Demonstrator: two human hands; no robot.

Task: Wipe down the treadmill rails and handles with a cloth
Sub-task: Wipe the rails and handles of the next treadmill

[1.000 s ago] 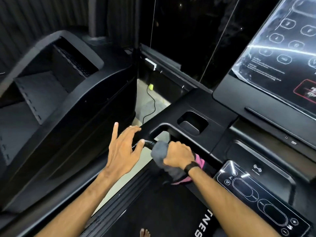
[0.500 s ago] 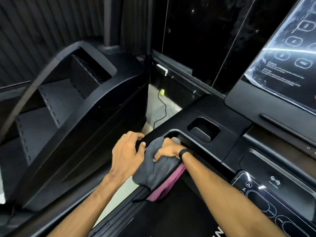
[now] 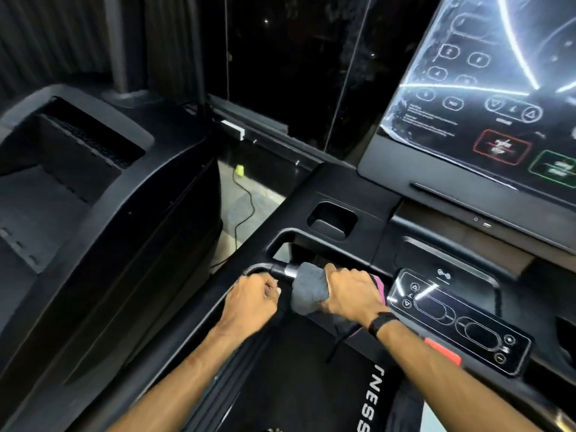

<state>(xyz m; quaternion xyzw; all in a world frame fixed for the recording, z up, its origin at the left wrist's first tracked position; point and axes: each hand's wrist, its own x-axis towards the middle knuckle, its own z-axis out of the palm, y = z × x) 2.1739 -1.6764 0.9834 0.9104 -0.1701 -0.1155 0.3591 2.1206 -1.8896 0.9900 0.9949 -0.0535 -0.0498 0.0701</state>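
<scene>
Both hands are shifting right: right hand (image 3: 352, 291) is gripping the grey-and-pink microfibre cloth (image 3: 307, 289) around the black treadmill handle bar (image 3: 282, 270), left hand's (image 3: 252, 302) fingers curling on its corner, so wiping's progressing.

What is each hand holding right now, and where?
Right hand grips the grey cloth wrapped round the handle bar; left hand grips the bar's bend.

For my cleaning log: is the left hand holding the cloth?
No, the right hand grips the grey cloth around the handle.

White letters "NESS" read on the treadmill belt (image 3: 311, 385); digit "2" on the console screen (image 3: 486, 88); other text illegible.
</scene>
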